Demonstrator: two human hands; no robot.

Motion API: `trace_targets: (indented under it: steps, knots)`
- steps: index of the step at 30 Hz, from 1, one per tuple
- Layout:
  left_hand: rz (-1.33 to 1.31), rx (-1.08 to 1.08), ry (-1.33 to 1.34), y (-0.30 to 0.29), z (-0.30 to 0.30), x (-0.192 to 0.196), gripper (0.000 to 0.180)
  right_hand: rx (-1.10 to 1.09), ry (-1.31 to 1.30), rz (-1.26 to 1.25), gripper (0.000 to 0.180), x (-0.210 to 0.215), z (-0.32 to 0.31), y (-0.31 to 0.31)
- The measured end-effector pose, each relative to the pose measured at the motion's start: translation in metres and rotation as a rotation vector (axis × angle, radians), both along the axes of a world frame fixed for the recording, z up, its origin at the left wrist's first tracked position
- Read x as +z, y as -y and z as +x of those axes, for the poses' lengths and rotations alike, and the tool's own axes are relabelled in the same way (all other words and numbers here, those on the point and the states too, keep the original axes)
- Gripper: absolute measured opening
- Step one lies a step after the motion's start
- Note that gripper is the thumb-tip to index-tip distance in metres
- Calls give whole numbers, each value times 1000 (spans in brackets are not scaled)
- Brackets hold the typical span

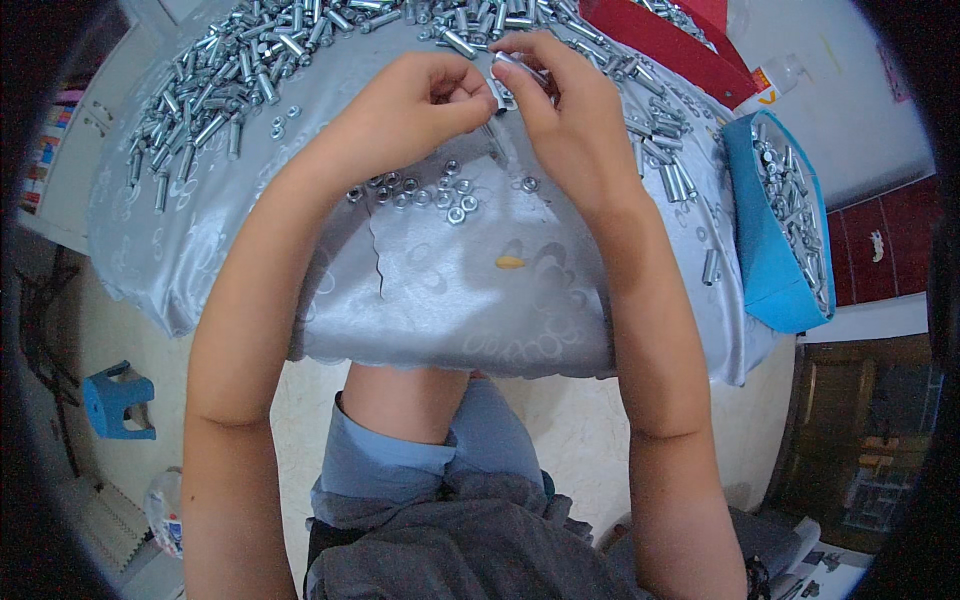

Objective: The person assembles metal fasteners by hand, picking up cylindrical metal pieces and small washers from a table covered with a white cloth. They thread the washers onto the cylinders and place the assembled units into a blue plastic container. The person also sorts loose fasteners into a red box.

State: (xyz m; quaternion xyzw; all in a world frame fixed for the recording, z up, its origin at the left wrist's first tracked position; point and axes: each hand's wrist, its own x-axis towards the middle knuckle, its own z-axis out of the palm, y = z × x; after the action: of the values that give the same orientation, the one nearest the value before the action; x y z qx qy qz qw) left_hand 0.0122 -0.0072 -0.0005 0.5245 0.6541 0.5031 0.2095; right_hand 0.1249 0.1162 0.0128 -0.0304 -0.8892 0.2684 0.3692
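In the head view, the right grip [574,108] is closed in a pinch: thumb and forefinger hold a silver bolt [520,67], which lies across the fingertips and points toward the left grip [436,98]. The left grip is curled, thumb and forefinger drawn close together, with a small metal piece [497,92] right at their tips, in the narrow gap between the two grips; whether those fingers actually grip it, I cannot tell. Both grips are above a table [425,285] covered with a shiny grey cloth.

Nearer the body than the grips, a loose cluster of nuts [443,199] lies below the left grip, and a single nut [530,184] lies below the gap between them. To the left of the left grip spreads a large heap of bolts [205,130], with a few small nuts [278,122] between heap and forearm. More bolts lie just beyond both grips. To the right of the right grip there are scattered bolts [684,180], then a blue box [757,240] full of metal pieces, and a red box [660,45] stands beyond that grip, to its upper right
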Motion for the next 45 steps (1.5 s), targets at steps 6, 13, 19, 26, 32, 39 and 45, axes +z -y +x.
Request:
trace_targets:
  steps: [6,13,19,26,32,39,45]
  knots:
    - [-39,76,66,2,-4,8,20,-30,2,-32,22,6,5,-3]
    - [111,353,266,11,-18,19,22,-190,-153,-25,18,22,14,-25]
    - [146,351,346,8,-16,21,23,-101,-114,33,16,10,7,-13]
    - [119,309,316,8,-13,20,25,-58,-58,-102,19,13,6,2]
    - [103,224,320,5,-10,18,25,-6,-83,-116,16,7,4,1]
    - [106,237,301,6,-9,20,27,-57,-28,-135,17,14,7,4]
    - [3,201,261,5,0,21,34,80,-42,-200,16,11,5,11]
